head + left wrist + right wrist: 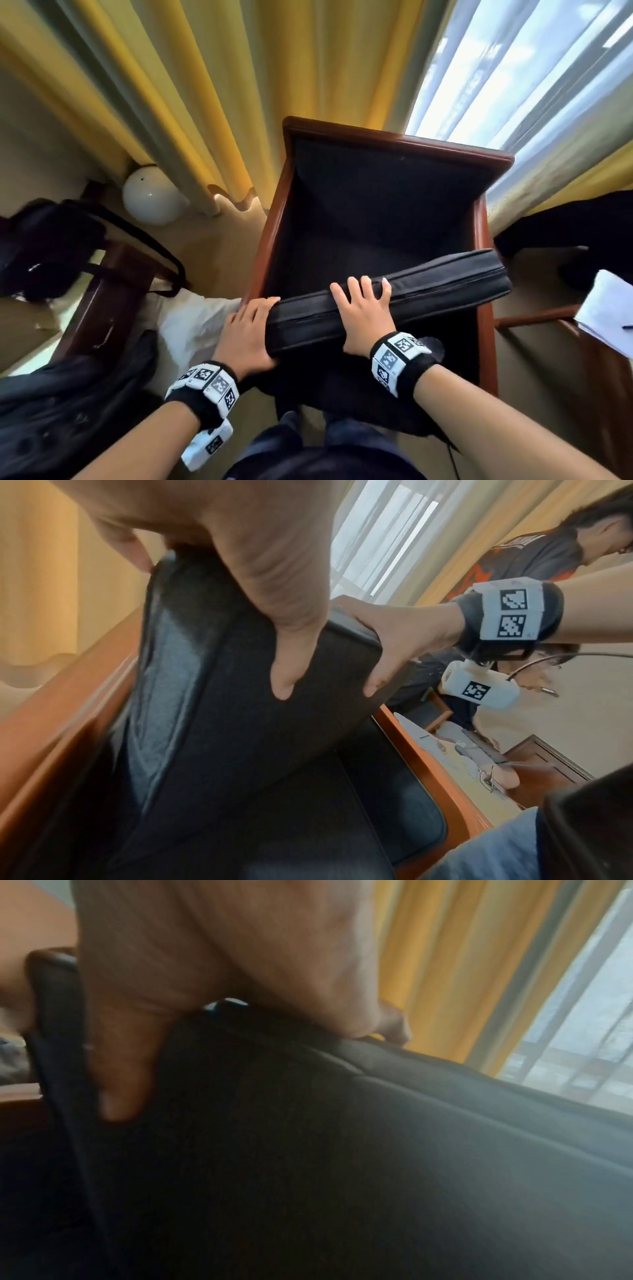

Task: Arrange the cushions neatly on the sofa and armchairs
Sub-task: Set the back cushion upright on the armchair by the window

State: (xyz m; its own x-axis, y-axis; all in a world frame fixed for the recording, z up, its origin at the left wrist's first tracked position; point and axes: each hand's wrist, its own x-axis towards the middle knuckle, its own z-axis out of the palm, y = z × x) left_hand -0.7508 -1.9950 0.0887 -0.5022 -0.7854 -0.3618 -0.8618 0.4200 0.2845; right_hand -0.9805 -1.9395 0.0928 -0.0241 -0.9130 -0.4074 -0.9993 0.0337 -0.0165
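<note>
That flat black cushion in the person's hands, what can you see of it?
The black cushion is a flat rectangular pad with piped seams, in dark fabric or leather-like cover. It stands on edge, tilted, across the front of the wooden armchair. The left hand grips its near end, and the right hand grips its top edge, thumb on the near face.

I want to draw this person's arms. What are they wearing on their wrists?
Both forearms are bare, no sleeves. Each wrist has a black band carrying white square tiles printed with black pixel patterns. A small white camera block with the same kind of marking hangs under the left wrist; the right one has a thin cable.
</note>
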